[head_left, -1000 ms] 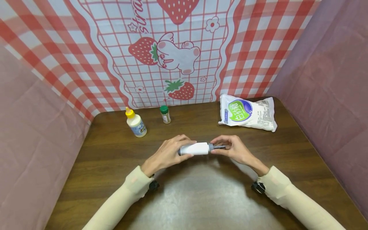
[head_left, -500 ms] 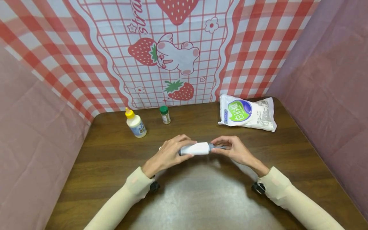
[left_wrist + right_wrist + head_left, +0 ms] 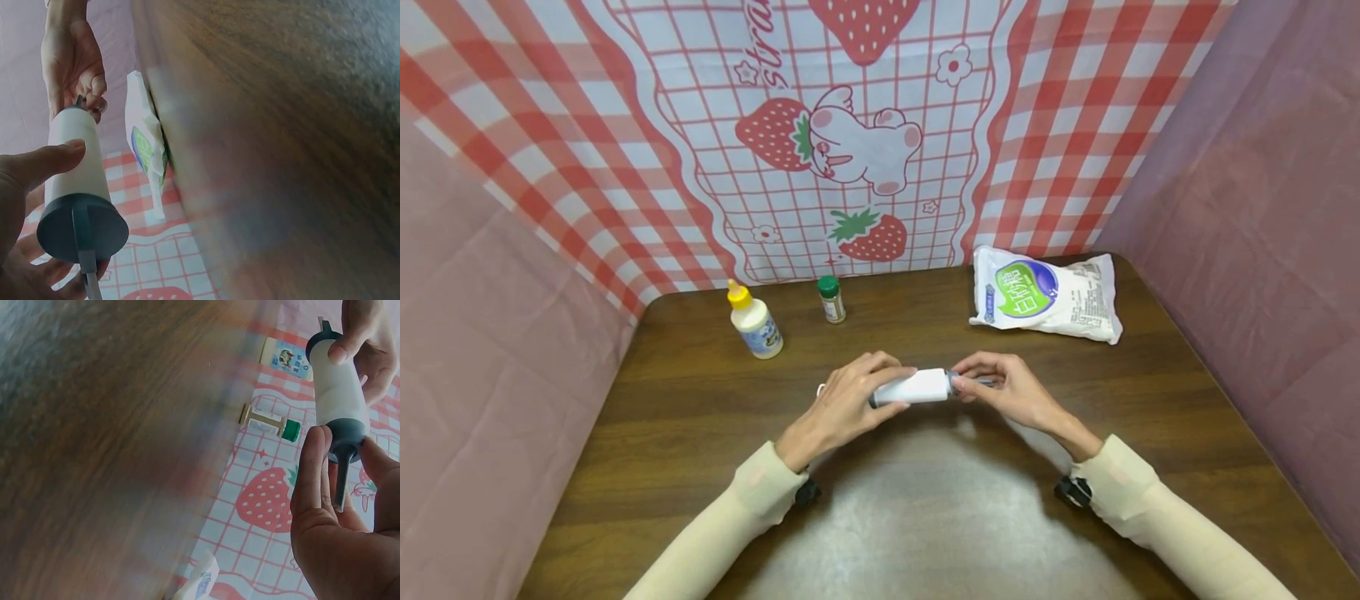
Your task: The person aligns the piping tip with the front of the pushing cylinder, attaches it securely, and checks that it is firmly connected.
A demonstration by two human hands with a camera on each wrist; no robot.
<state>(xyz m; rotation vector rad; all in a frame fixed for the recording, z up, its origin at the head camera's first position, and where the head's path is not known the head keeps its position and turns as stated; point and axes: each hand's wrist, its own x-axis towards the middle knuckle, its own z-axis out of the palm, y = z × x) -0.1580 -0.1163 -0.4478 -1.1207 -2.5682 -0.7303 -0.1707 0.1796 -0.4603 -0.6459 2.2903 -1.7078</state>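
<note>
A white syringe-like tube (image 3: pixel 913 387) lies sideways between both hands, above the middle of the table. My left hand (image 3: pixel 847 400) grips its left end, thumb along the white barrel (image 3: pixel 78 153). That end has a dark grey cap (image 3: pixel 81 228) with a thin rod projecting from it. A small white loop (image 3: pixel 820 389) shows beside the left hand. My right hand (image 3: pixel 1011 392) pinches the grey collar (image 3: pixel 347 434) at the other end with thumb and fingertips. From the collar, a slim grey nozzle (image 3: pixel 341 478) points into the right palm.
At the back left of the wooden table (image 3: pixel 685 417) stands a cream bottle (image 3: pixel 756 325) with a yellow nozzle top. A small green-capped jar (image 3: pixel 831 298) stands right of it. A white and green bag (image 3: pixel 1047 294) lies at the back right, before a strawberry-print cloth (image 3: pixel 865 150).
The left hand and the tube have shifted slightly right. The right thumb has moved up over the grey collar. The white loop has come into view beside the left hand.
</note>
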